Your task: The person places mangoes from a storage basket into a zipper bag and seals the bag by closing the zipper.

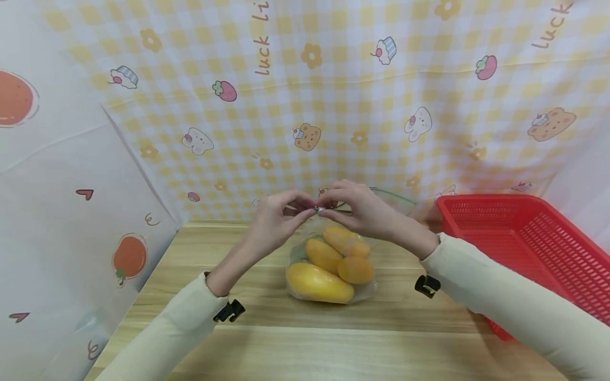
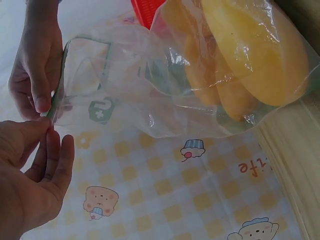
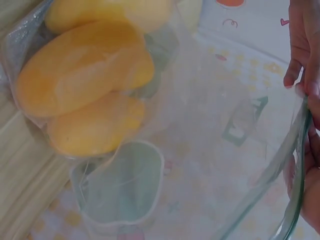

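A clear zip bag [image 2: 132,100] with green print stands on the table, its lower part filled with several yellow mangoes [image 1: 319,283]. My left hand [image 1: 274,219] pinches one end of the bag's top edge between thumb and forefinger. Right beside it, thumb to thumb, my right hand [image 1: 359,209] pinches the same edge. The green zip strip [image 3: 301,175] runs from the fingertips past my right hand. In the right wrist view its two sides spread apart beyond the pinched spot. Fingers partly hide the strip where they grip it.
A red plastic basket [image 1: 491,202] stands at the right on the wooden table [image 1: 305,344], under my right forearm. Behind the bag hangs a yellow-checked cloth [image 1: 267,116], and a white printed sheet [image 1: 62,211] covers the left side.
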A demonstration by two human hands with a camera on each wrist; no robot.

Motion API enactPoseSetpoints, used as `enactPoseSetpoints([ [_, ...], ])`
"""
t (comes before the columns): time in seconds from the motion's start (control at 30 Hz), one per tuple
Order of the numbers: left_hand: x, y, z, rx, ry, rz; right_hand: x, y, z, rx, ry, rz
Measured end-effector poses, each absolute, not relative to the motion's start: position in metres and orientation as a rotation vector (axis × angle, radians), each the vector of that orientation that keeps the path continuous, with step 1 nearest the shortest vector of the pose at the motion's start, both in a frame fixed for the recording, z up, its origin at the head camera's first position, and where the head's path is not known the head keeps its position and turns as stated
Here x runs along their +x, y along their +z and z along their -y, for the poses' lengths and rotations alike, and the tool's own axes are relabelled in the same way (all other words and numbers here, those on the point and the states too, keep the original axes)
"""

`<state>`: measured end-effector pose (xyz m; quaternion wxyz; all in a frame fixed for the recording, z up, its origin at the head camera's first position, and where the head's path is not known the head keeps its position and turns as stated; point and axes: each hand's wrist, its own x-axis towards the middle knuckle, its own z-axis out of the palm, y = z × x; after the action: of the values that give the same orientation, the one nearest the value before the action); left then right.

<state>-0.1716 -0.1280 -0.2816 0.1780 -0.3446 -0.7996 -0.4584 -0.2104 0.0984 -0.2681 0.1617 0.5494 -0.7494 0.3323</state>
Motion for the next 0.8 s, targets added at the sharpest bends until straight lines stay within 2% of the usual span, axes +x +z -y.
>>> enactPoseSetpoints([
  [0.4, -0.175, -0.286, 0.134, -1.007, -1.164, 2.314, -0.209, -0.273, -0.095, 1.54, 0.828, 2.108],
  [0.8, -0.174, -0.285, 0.145, -0.914, -1.184, 2.327, -0.212, -0.274, -0.11, 1.513, 0.765, 2.102],
])
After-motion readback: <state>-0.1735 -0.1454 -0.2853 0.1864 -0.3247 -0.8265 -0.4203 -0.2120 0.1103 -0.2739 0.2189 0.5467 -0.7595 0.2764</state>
